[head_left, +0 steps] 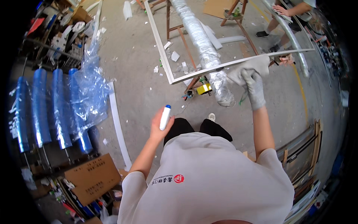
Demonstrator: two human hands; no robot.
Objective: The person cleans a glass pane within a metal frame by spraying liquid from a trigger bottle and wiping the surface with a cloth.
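Note:
My bare left hand [157, 124] is closed around a small white tube with a blue cap [165, 118], held upright in front of my body. My right hand [255, 89], in a grey work glove, pinches a pale grey cloth [238, 73]. The cloth lies over the near rail of a large white rectangular frame [159, 42]. Part of that rail is hidden under the cloth. Beneath the frame runs a long support wrapped in clear plastic film [201, 43], its near end below the cloth.
Brown trestles [182, 41] stand beneath the frame. At the far right a co-worker's hand [280, 10] touches another wrapped support [289, 33]. Rolls of blue film [41, 108] hang at left, above a cardboard box [93, 179]. A yellow-and-black object [204, 89] sits below the near rail.

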